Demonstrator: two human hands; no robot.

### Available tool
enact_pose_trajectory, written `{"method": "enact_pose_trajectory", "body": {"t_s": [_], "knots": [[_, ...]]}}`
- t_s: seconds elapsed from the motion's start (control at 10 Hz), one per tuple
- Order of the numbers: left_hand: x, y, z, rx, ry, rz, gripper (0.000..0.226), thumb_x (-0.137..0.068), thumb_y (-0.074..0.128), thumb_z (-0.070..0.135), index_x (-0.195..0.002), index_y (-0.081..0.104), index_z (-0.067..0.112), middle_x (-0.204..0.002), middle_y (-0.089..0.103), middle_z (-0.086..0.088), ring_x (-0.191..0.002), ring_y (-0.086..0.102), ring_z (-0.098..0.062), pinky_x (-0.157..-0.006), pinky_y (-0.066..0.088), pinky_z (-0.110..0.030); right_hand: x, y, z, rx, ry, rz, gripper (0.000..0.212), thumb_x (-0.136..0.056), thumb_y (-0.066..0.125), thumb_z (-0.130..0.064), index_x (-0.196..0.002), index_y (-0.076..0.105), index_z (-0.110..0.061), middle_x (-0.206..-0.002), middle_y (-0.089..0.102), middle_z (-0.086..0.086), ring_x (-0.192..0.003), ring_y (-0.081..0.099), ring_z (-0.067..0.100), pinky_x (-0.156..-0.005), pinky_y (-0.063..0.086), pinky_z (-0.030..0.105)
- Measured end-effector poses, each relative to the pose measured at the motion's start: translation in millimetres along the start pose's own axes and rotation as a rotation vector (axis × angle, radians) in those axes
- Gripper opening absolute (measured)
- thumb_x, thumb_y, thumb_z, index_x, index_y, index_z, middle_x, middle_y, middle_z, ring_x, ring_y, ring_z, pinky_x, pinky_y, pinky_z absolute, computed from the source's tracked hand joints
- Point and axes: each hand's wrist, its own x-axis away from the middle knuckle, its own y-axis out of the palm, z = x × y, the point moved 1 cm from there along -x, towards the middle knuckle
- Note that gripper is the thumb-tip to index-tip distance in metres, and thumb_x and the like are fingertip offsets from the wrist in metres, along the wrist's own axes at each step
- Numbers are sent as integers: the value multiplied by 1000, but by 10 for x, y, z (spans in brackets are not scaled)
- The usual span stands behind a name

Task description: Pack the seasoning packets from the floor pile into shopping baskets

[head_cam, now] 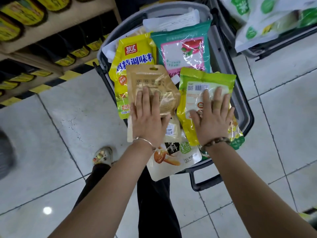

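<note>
1. Packets (181, 54) are heaping past the rim of the basket (244, 103), filling it wall to wall.
2. A shelf (77, 13) is crowding your left.
3. Open floor (56, 134) is lying between shelf and basket.
4. A second basket (224, 31) is blocking the far right.

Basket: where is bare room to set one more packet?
Only a narrow gap between the teal packet and the right basket wall. The middle is crowded under the left hand and right hand. Bare floor lies beside the shelf.
</note>
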Motion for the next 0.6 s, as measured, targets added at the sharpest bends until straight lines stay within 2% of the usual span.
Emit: {"method": "enact_pose_trajectory", "body": {"t_s": [0.1, 0.2, 0.3, 0.4, 0.5, 0.6], "knots": [[-43, 83, 15, -118, -57, -67, 71, -90, 11, 55, -149, -6, 20, -157, -9, -14, -145, -8, -30, -114, -6, -48, -28, 41, -25, 48, 25, -92, 71, -93, 20, -60, -147, -14, -29, -156, -19, 6, -143, -18, 30, -114, -10, 53], [-92, 47, 72, -164, -96, -158, 71, -95, 17, 54, -143, -23, 21, -153, -25, -13, -142, -21, -29, -112, -13, -48, -77, 24, -59, 109, 31, -155, 72, -94, 19, -58, -143, -25, -29, -154, -27, 5, -142, -22, 30, -114, -8, 54], [-105, -61, 95, -198, -96, -270, 74, -97, 23, 52, -144, -25, 21, -151, -31, -12, -141, -24, -29, -113, -9, -50, -117, -41, -73, 149, 42, -253, 71, -94, 14, -58, -137, -33, -28, -151, -34, 5, -140, -26, 29, -114, -9, 54], [-122, -375, 64, -159, -50, -354, 73, -96, 34, 44, -149, -12, 24, -156, -21, -6, -145, -9, -26, -116, 1, -48, -141, -160, -137, 195, 71, -375, 72, -95, 16, -58, -141, -31, -29, -149, -37, 5, -140, -27, 29, -114, -9, 55], [28, -817, -172, 54, -175, -311, 56, -97, 37, 35, -148, 16, 23, -152, 25, -4, -132, 39, -26, -106, 32, -37, -114, -453, -229, 164, 130, -423, 68, -98, 22, -50, -146, -20, -29, -153, -28, 3, -143, -21, 25, -114, -9, 54], [685, -1239, -650, 139, -329, -410, 56, -96, 39, 35, -148, 19, 27, -148, 37, 2, -128, 46, -21, -104, 36, -29, 315, -874, -287, 108, 155, -374, 64, -100, 25, -44, -149, -12, -28, -158, -12, 1, -146, -7, 20, -117, 0, 50]]}}
